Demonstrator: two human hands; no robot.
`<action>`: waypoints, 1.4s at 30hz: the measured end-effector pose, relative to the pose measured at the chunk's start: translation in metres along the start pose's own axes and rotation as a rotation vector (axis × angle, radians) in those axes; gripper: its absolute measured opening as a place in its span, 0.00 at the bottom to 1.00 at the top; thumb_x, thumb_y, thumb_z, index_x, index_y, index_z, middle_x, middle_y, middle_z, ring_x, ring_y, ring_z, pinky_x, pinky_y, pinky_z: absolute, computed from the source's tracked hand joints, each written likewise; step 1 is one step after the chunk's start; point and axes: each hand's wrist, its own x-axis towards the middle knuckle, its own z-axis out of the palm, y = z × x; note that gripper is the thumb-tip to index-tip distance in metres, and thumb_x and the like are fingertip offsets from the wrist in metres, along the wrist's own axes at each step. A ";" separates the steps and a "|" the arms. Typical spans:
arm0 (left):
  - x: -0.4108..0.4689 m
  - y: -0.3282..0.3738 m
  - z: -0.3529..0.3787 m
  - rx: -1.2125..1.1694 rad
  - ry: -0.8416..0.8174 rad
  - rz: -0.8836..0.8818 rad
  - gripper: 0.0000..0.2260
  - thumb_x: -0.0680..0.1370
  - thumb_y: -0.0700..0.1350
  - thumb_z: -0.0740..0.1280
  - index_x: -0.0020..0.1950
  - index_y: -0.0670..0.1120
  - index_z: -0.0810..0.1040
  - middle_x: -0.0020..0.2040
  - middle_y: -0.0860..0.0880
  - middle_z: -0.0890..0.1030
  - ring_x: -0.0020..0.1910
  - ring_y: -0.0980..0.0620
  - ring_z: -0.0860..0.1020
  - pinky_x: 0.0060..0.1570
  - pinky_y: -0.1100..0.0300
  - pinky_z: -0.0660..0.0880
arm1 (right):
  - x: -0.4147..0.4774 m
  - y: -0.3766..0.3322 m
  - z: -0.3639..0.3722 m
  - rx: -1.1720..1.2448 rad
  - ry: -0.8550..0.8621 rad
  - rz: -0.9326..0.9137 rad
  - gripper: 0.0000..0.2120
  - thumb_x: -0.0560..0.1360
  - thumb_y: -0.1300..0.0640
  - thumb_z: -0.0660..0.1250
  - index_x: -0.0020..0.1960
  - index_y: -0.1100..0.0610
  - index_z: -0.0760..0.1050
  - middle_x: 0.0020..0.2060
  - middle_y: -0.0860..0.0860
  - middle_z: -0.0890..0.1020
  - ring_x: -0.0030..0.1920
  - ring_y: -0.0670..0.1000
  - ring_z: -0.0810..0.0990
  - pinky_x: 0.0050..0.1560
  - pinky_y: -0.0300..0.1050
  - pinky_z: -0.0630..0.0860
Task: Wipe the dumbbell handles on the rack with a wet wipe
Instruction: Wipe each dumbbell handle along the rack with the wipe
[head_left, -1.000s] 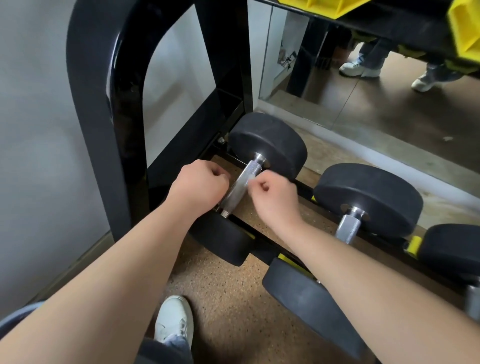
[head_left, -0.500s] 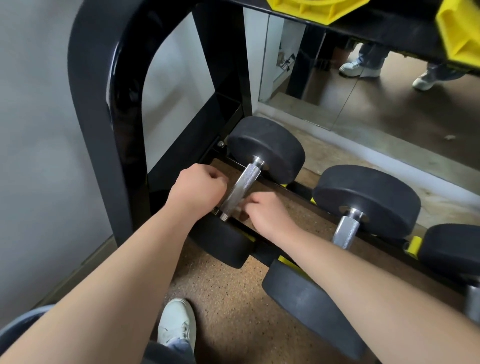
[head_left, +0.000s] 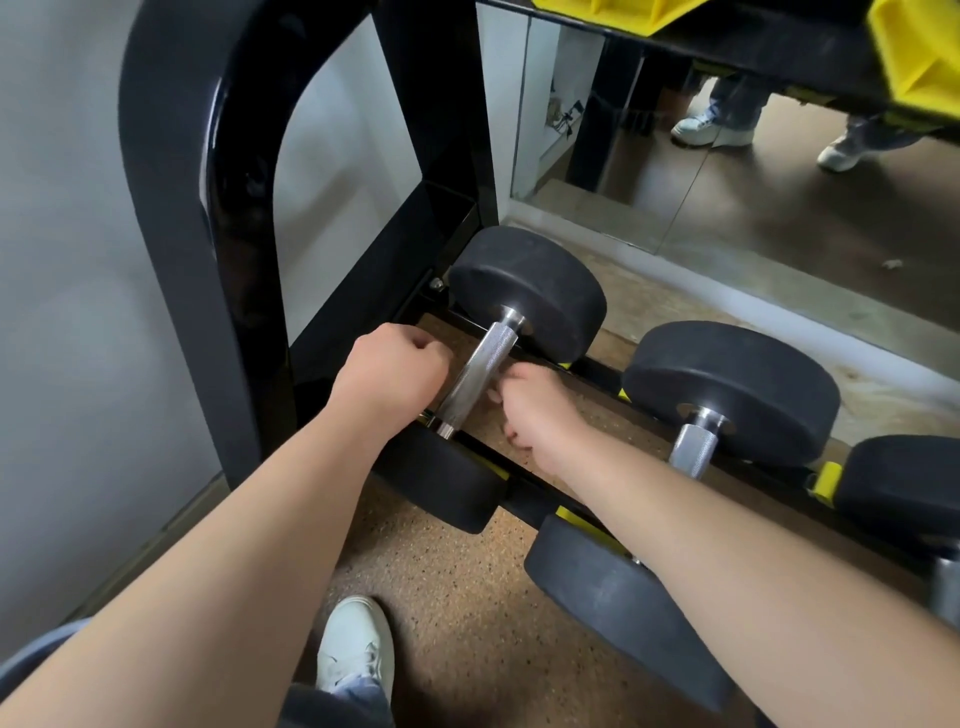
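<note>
The handle lies on the rack, its long axis pointing away from the person, between both grips. The left grip is clenched at its left side and the right grip curls at its right. No wipe shows, so their hold cannot be told.

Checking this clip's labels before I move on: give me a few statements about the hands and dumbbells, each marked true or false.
1. The left hand and right hand flank the handle of the leftmost dumbbell. True.
2. A wipe shows plainly. False: none is visible.
3. That dumbbell is lifted up. False: it rests on the rack.
4. A white shoe stands on the floor. True.
</note>
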 end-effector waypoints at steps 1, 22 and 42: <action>0.000 0.000 0.000 -0.003 -0.003 0.002 0.19 0.67 0.55 0.55 0.44 0.55 0.84 0.41 0.54 0.86 0.46 0.52 0.83 0.52 0.51 0.82 | 0.008 -0.002 -0.004 0.114 0.060 0.016 0.10 0.80 0.62 0.58 0.47 0.55 0.76 0.34 0.53 0.76 0.28 0.49 0.72 0.23 0.38 0.65; 0.008 -0.005 0.004 -0.002 -0.020 0.003 0.18 0.67 0.54 0.56 0.42 0.53 0.85 0.41 0.53 0.86 0.43 0.50 0.84 0.51 0.50 0.82 | 0.002 0.011 -0.001 0.174 -0.341 0.102 0.08 0.80 0.69 0.62 0.53 0.61 0.79 0.34 0.52 0.81 0.27 0.45 0.66 0.21 0.36 0.58; 0.006 -0.003 0.002 -0.040 -0.034 -0.025 0.16 0.67 0.54 0.58 0.42 0.55 0.85 0.41 0.53 0.86 0.43 0.50 0.85 0.51 0.50 0.83 | 0.001 -0.005 -0.009 0.607 -0.143 0.225 0.07 0.78 0.72 0.63 0.53 0.70 0.78 0.40 0.57 0.78 0.27 0.44 0.63 0.21 0.34 0.54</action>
